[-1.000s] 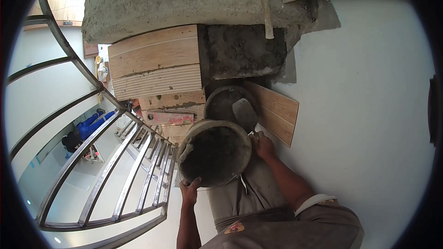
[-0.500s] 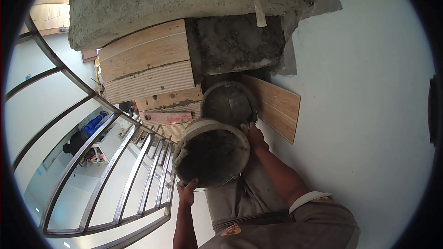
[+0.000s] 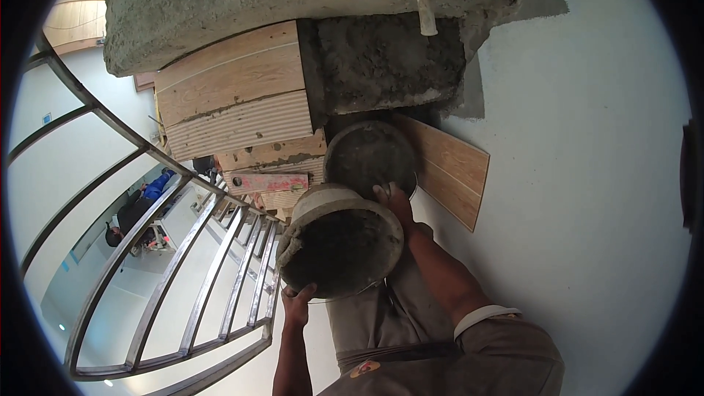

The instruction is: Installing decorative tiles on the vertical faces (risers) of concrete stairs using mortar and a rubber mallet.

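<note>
A round, cement-crusted bucket (image 3: 334,253) is tilted in front of my legs, its dark mouth facing me. My left hand (image 3: 298,302) is closed on its near left rim, thumb over the edge. My right hand (image 3: 396,205) has its fingers curled, between this bucket's far right rim and a second bucket (image 3: 370,150) that stands just beyond. What those fingers hold, if anything, is hidden. The second bucket is dark inside, and its wire handle shows at its right side.
Wood-look tiles (image 3: 231,77) cover the steps ahead, beside a bed of wet mortar (image 3: 389,62). One loose tile (image 3: 447,169) leans near the white wall (image 3: 572,176). A red-stained bar (image 3: 271,182) lies on a step. Metal railing (image 3: 176,271) bounds the left; another person (image 3: 136,209) is below.
My right hand has shifted slightly forward and left. A pale square patch in the second bucket no longer shows. The tilted bucket has barely moved; the person below has shifted.
</note>
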Motion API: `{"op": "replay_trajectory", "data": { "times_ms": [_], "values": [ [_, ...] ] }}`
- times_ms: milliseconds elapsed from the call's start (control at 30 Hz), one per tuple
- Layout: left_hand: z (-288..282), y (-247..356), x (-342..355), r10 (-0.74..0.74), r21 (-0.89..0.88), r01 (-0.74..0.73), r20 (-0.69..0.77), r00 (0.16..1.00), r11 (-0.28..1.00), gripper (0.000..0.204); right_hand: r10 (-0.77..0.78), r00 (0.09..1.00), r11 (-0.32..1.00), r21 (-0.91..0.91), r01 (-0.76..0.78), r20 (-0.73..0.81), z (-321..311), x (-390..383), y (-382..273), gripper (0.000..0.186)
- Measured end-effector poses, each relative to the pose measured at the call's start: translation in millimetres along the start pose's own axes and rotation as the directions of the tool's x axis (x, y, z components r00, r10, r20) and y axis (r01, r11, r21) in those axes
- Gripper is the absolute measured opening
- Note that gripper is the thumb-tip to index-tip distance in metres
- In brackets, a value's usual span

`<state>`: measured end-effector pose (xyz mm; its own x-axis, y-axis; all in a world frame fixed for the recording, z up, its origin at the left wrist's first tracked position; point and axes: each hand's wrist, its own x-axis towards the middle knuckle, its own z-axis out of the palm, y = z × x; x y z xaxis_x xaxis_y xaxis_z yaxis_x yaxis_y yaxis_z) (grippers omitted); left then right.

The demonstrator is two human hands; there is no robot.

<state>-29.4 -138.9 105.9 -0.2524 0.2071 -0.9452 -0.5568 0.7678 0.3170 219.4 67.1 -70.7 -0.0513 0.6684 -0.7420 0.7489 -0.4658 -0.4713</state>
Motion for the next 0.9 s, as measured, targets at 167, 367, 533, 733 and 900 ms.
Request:
{"op": "replay_trajectory", "data": {
  "times_ms": [167, 367, 533, 733, 900],
  "values": [
    [-7, 2, -6, 0.010, 0.061, -0.012, 0.019, 1.000, 0.998, 0.020, -0.055, 0.998, 0.998, 0.005, 0.055, 0.002, -5, -10, 1, 0.055],
    [-3, 2, -6, 0.001, -0.055, -0.003, -0.037, 0.999, 0.998, 0.022, -0.007, 0.998, 0.991, -0.135, -0.001, -0.061, 2, -22, 15, 0.050],
    [-7, -3, -3, 0.004, -0.023, -0.005, -0.013, 1.000, 1.000, 0.020, -0.006, 0.992, 0.981, -0.195, -0.018, -0.122, -8, -34, 17, 0.048],
    [-18, -6, -7, 0.039, -0.055, -0.039, -0.011, 0.999, 0.998, 0.015, -0.161, 0.980, 0.981, -0.125, 0.146, -0.116, -44, -55, -7, 0.045],
    [3, 3, -6, 0.041, -0.062, -0.042, -0.017, 0.999, 0.997, 0.011, -0.046, 0.997, 0.962, 0.273, 0.027, 0.063, -109, -4, -69, 0.047]
  ]
}}
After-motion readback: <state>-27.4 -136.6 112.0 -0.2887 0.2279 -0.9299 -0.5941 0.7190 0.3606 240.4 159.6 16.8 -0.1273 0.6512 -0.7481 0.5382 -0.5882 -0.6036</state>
